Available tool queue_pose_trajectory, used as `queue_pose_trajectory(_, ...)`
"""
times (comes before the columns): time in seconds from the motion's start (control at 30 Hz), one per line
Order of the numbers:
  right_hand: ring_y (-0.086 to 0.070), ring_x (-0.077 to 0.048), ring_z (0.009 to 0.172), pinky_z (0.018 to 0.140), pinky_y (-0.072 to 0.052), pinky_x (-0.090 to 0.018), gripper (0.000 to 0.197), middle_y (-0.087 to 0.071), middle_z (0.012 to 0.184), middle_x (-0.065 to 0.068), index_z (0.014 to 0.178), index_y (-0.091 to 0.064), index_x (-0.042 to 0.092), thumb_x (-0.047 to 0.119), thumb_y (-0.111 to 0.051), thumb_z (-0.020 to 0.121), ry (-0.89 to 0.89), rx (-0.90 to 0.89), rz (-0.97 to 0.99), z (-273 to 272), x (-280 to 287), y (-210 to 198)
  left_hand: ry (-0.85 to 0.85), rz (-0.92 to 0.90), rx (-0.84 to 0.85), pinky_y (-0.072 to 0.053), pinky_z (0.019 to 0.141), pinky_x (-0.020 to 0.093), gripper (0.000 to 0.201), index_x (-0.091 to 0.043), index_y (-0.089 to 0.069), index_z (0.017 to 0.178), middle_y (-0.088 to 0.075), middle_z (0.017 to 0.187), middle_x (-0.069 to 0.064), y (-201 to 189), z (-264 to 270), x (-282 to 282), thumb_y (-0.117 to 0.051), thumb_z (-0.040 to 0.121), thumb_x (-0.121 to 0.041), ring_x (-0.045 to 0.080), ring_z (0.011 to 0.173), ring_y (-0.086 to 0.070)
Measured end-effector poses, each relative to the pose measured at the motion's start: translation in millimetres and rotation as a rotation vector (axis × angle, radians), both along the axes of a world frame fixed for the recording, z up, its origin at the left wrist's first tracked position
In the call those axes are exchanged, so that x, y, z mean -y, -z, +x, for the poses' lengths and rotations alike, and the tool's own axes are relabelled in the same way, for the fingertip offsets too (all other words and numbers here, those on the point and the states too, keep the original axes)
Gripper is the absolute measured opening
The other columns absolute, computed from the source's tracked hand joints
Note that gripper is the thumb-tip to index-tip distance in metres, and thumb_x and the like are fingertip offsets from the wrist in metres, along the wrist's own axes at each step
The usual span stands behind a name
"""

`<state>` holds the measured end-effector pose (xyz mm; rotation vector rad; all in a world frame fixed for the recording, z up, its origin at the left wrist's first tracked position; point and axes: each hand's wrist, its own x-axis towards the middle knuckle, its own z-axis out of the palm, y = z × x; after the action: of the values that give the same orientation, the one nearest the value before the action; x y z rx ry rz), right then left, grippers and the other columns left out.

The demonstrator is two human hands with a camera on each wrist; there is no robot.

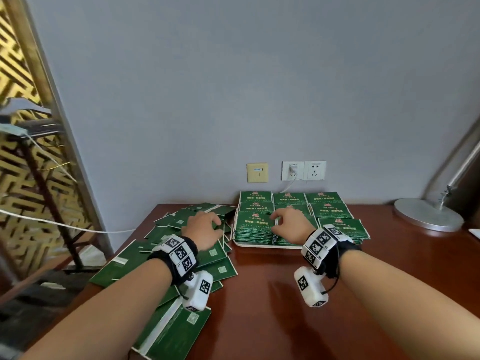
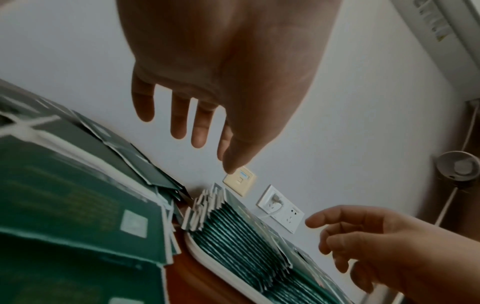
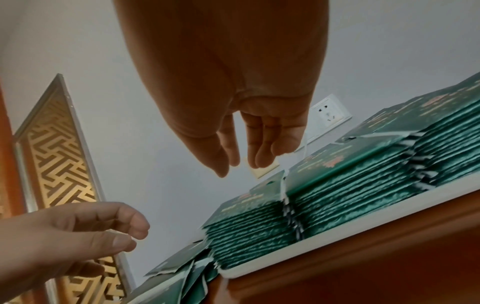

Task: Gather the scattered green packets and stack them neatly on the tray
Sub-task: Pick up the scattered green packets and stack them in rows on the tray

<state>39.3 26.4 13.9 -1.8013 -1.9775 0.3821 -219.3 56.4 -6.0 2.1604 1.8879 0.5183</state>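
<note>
— Neither hand gripped anything. The left hand hung over the loose packets with its fingers apart and straight, nothing between them.

— And the other one?

— The right hand was over the tray, above the stacks, fingers slack and lightly bent, holding nothing. Whether its tips touched the top packet I couldn't tell.

— Where was the tray?

— On the table, at the back against the wall, just below the sockets. A plug with a white cord sat in the left one, and a cream wall plate hung just left of the sockets.

— How were the packets set on it?

— In rows of green stacks, printed fronts up, packed close so the tray's white rim only showed along the near edge.

— And the rest of them?

— Spread in an overlapping heap left of the tray, mostly backs up, running from the wall to the near table edge. The nearest ones lay just beside the tray's left rim.

— Anything else?

— A lamp base, round and metal, stood well to the right of the tray. A gold lattice screen stood far to its left, off the table.
</note>
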Motion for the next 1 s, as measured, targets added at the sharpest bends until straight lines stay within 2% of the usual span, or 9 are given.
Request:
queue_pose_trajectory(0.17,-0.062,-0.021,0.103,0.081,-0.045,-0.022,0.036,-0.066,0.116,-0.005,0.12,-0.065,0.017,0.019,-0.065,0.084,-0.082,0.035,-0.044,-41,1,9,-0.048,-0.06,0.004,-0.041,0.105,0.052,0.016,-0.046,-0.057,0.092,-0.052,0.136,0.0,5,-40,19,-0.066,0.082,-0.038,0.026,0.127,-0.049)
queue_pose_trajectory(0.23,-0.061,-0.021,0.106,0.082,-0.045,-0.022,0.037,-0.065,0.117,-0.005,0.122,-0.065,0.017,0.021,-0.066,0.084,-0.115,0.065,-0.08,-59,-1,14,-0.067,-0.082,0.017,-0.039,0.107,0.054,0.017,-0.048,-0.055,0.083,-0.053,0.139,0.0,11,-56,22,-0.069,0.08,-0.038,0.027,0.128,-0.05)
queue_pose_trajectory(0.33,-0.062,-0.02,0.101,0.083,-0.048,-0.026,0.035,-0.066,0.114,-0.004,0.117,-0.066,0.017,0.025,-0.068,0.083,-0.131,0.08,-0.109,-85,-6,23,-0.092,-0.096,0.015,-0.042,0.105,0.052,0.02,-0.047,-0.053,0.08,-0.058,0.133,0.0,19,-78,26,-0.07,0.078,-0.036,0.026,0.122,-0.054)
queue_pose_trajectory(0.47,-0.059,-0.015,0.092,0.078,-0.044,-0.021,0.038,-0.066,0.116,-0.002,0.12,-0.065,0.019,0.024,-0.069,0.082,-0.17,0.088,-0.149,-112,-18,39,-0.122,-0.094,-0.025,-0.041,0.105,0.052,0.018,-0.042,-0.059,0.095,-0.057,0.131,-0.002,25,-100,35,-0.069,0.082,-0.035,0.026,0.122,-0.053)
queue_pose_trajectory(0.57,-0.058,-0.015,0.094,0.076,-0.044,-0.022,0.04,-0.064,0.118,-0.003,0.123,-0.062,0.018,0.022,-0.067,0.084,-0.186,0.103,-0.177,-127,-25,49,-0.135,-0.107,-0.037,-0.04,0.106,0.053,0.025,-0.042,-0.061,0.102,-0.055,0.133,0.0,30,-115,37,-0.072,0.08,-0.035,0.026,0.122,-0.052)
queue_pose_trajectory(0.73,-0.06,-0.02,0.104,0.082,-0.045,-0.024,0.04,-0.062,0.118,-0.005,0.123,-0.06,0.016,0.028,-0.068,0.086,-0.191,0.119,-0.158,-142,-37,56,-0.135,-0.163,-0.057,-0.042,0.103,0.051,0.028,-0.045,-0.056,0.098,-0.053,0.124,0.0,33,-133,34,-0.074,0.078,-0.038,0.026,0.116,-0.052)
queue_pose_trajectory(0.87,-0.059,-0.023,0.105,0.086,-0.047,-0.029,0.043,-0.062,0.117,-0.01,0.125,-0.06,0.015,0.029,-0.067,0.085,-0.189,0.141,-0.108,-154,-49,56,-0.181,-0.194,-0.087,-0.044,0.101,0.053,0.039,-0.038,-0.059,0.109,-0.054,0.118,0.003,35,-141,26,-0.075,0.075,-0.048,0.028,0.112,-0.054)
queue_pose_trajectory(0.93,-0.056,-0.025,0.106,0.089,-0.045,-0.03,0.046,-0.055,0.12,-0.012,0.126,-0.057,0.017,0.033,-0.066,0.085,-0.177,0.167,-0.114,-158,-54,57,-0.213,-0.2,-0.104,-0.043,0.101,0.052,0.043,-0.037,-0.058,0.111,-0.054,0.117,0.003,39,-144,22,-0.076,0.074,-0.051,0.028,0.116,-0.052)
queue_pose_trajectory(1.0,-0.054,-0.024,0.1,0.089,-0.045,-0.03,0.045,-0.052,0.119,-0.012,0.124,-0.056,0.02,0.037,-0.066,0.083,-0.159,0.178,-0.12,-162,-59,59,-0.238,-0.222,-0.141,-0.04,0.103,0.051,0.049,-0.035,-0.055,0.115,-0.049,0.121,0.004,41,-147,19,-0.076,0.074,-0.051,0.029,0.12,-0.046)
